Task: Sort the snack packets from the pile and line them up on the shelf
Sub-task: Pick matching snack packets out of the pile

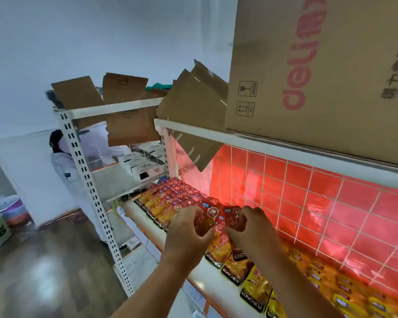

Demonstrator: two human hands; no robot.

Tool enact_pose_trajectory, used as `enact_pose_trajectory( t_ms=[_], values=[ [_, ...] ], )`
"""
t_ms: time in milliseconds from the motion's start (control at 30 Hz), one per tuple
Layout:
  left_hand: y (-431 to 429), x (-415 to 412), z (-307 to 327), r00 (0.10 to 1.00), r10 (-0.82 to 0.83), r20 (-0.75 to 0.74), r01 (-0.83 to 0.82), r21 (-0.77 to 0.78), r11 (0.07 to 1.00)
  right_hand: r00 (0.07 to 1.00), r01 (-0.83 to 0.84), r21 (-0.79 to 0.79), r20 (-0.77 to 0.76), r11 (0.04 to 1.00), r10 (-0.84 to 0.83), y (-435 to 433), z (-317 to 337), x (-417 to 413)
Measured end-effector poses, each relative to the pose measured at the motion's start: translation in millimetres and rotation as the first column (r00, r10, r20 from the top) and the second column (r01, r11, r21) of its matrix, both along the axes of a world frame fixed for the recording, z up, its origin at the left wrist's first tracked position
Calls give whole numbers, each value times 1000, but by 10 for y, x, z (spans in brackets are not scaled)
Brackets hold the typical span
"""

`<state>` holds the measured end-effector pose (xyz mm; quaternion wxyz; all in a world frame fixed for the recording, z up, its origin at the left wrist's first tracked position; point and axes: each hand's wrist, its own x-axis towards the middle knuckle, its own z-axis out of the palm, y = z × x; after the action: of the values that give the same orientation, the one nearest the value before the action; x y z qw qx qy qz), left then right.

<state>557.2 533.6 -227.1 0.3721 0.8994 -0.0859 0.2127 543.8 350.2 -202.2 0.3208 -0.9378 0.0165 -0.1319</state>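
head, left hand (189,228), right hand (251,228) gripping red packets (210,214), konchew packets (237,269), deli box (308,65)

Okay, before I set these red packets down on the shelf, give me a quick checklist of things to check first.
1. Grip of left hand on the red packets: ok, fingers curled round them.
2. Grip of right hand on them: ok.
3. Held packets match the red row behind: ok, same colour.
4. Free gap at that row's near end: cannot tell, the hands hide it.
5. Hanging cardboard flap apart from the hands: ok.
6. Number of packets held: cannot tell.
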Motion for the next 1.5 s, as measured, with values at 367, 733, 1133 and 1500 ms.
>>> enact_pose_trajectory(
  t_ms=[367, 733, 1133, 1500],
  values=[
    [229, 620, -846, 989, -149, -21, 150, 242, 959, 959, 186, -52, -209, 981, -193, 313, -700, 228],
    [317, 1351, -1367, 909, -413, -57, 399, 412, 819, 860, 404, -95, -298, 910, -414, 805, -1041, 417],
    [374, 1542, -1484, 827, -561, 20, 504, 416, 757, 731, 594, -161, -302, 788, -612, 1016, -1181, 590],
    [480, 1578, -1507, 749, -662, 44, 577, 448, 683, 690, 618, -195, -330, 762, -644, 1059, -1253, 826]
  ],
)
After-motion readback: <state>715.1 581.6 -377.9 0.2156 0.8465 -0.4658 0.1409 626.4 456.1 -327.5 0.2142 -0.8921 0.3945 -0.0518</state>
